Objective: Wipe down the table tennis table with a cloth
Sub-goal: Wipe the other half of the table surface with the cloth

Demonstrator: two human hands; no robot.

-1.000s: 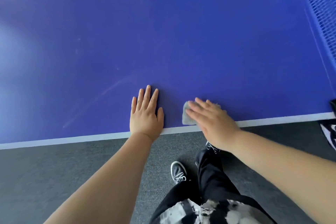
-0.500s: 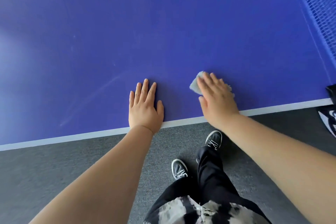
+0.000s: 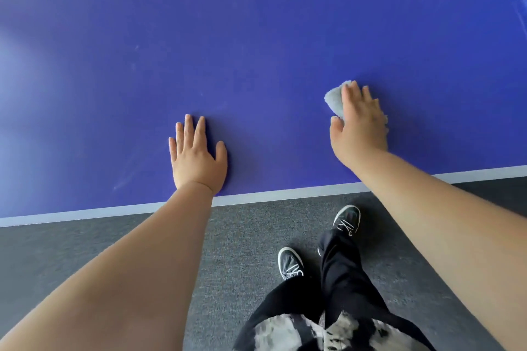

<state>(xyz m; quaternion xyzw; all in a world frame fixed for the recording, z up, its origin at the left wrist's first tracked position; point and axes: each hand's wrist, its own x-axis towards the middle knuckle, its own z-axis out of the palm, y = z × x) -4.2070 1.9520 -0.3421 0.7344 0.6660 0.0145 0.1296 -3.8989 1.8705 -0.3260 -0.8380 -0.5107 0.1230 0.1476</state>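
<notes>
The right hand (image 3: 359, 125), fingers straight, presses the grey cloth (image 3: 334, 100) onto the blue counter (image 3: 256, 37). The left hand (image 3: 196, 159) (flat, released) rests nearby.

Bright & even; glare on table (image 3: 20, 71) left, slight blur, fisheye edges.

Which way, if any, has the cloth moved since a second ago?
Yes. The cloth, under the right hand, has slid from the white edge line farther onto the table, away from the left hand.
</notes>
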